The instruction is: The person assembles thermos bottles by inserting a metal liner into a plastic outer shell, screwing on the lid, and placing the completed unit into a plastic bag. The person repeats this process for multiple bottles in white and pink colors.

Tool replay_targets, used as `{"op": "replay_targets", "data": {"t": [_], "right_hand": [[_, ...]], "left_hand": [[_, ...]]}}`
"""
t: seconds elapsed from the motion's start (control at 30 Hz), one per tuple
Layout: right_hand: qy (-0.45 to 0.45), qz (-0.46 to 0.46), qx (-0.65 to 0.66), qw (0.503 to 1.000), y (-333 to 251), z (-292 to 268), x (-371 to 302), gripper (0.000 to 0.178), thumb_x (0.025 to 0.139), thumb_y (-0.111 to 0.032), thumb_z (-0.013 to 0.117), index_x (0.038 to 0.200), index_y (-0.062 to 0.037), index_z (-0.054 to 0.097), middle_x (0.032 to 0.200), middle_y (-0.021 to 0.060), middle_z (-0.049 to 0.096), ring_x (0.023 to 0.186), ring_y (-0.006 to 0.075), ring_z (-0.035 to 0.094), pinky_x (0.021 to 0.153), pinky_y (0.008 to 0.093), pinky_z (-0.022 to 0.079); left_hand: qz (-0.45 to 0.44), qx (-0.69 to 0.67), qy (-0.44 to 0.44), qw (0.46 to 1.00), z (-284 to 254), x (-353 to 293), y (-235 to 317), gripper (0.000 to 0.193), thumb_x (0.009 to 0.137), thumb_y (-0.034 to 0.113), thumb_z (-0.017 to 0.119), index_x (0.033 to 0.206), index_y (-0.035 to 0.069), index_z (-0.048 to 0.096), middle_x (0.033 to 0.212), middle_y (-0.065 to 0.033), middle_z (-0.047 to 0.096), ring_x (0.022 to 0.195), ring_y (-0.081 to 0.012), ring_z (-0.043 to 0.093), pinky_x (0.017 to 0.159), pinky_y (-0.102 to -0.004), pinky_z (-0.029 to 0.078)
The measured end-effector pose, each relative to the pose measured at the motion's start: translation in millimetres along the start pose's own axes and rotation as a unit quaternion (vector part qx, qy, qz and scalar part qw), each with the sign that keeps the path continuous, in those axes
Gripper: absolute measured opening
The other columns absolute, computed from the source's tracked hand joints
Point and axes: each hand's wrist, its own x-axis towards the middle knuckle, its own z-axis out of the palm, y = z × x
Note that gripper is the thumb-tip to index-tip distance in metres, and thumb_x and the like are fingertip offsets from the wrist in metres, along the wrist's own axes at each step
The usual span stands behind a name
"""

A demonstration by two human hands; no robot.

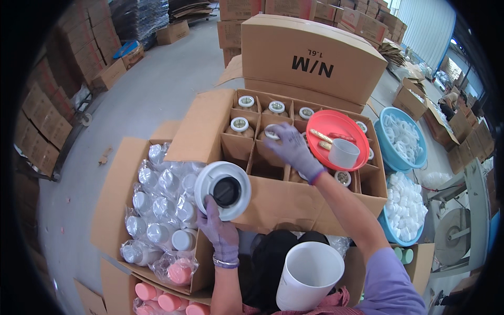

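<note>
My left hand (220,233), in a pale purple glove, is closed around the edge of a white round lid-like piece (242,197) with a black disc at its centre. Over the divided carton (299,207) reaches my right hand (295,152), also gloved. Its fingers close at the white-rimmed neck of a bottle (272,134), partly covering it. Several brownish bottles with white rims (239,126) stand upright in the carton's compartments. A red round tray (326,122) rests across the carton's right part, carrying a whitish cup (344,154) and a few small gold and red sticks (321,136).
Left stands a box of plastic-wrapped, white-capped bottles (157,232), with pink-capped ones (170,302) below. A white bucket (310,273) is near my lap. Blue tubs hold white rings (401,135) and white caps (405,210) at right. A grey metal machine (457,231) stands farther right.
</note>
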Motion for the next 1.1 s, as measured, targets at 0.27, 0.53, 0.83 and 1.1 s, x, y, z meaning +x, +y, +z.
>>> {"op": "replay_targets", "data": {"t": [0.27, 0.53, 0.83, 1.1], "right_hand": [[-0.085, 0.122, -0.107, 0.983, 75, 36, 41, 0.081, 0.075, -0.042, 0.077, 0.143, -0.0166, 0.043, 0.124, 0.0198, 0.058, 0.117, 0.0395, 0.058, 0.099, 0.0476, 0.048], [0.140, -0.112, -0.138, 0.974, -49, -94, 13, 0.063, 0.070, -0.031, 0.081, 0.127, -0.0188, 0.058, 0.108, 0.0144, 0.055, 0.110, 0.0345, 0.053, 0.099, 0.0490, 0.045], [-0.009, -0.267, 0.033, 0.963, -78, -148, -174, 0.065, 0.076, -0.059, 0.075, 0.128, -0.0234, 0.062, 0.147, 0.0141, 0.041, 0.137, 0.0389, 0.037, 0.117, 0.0614, 0.020], [0.046, 0.126, 0.462, 0.876, -51, -108, -240, 0.087, 0.076, -0.026, 0.083, 0.147, -0.0019, 0.038, 0.145, 0.0167, 0.041, 0.136, 0.0271, 0.040, 0.115, 0.0397, 0.033]], "left_hand": [[-0.029, -0.106, -0.067, 0.992, 17, -8, -38, 0.040, 0.104, 0.025, 0.051, 0.140, 0.008, 0.048, 0.132, -0.0142, 0.058, 0.116, -0.0267, 0.061, 0.098, -0.0384, 0.050], [-0.336, -0.472, -0.179, 0.795, 80, 31, -40, 0.059, 0.098, 0.051, 0.048, 0.148, 0.019, 0.038, 0.150, -0.0152, 0.039, 0.133, -0.0400, 0.045, 0.105, -0.0677, 0.042], [-0.342, -0.457, -0.279, 0.772, 101, -32, -12, 0.071, 0.093, 0.026, 0.067, 0.151, 0.005, 0.032, 0.143, -0.0146, 0.049, 0.127, -0.0256, 0.054, 0.106, -0.0409, 0.046], [0.046, 0.122, -0.439, 0.889, 15, -106, -12, 0.058, 0.097, 0.014, 0.060, 0.148, -0.001, 0.036, 0.142, -0.0145, 0.051, 0.128, -0.0231, 0.051, 0.108, -0.0351, 0.043]]}}
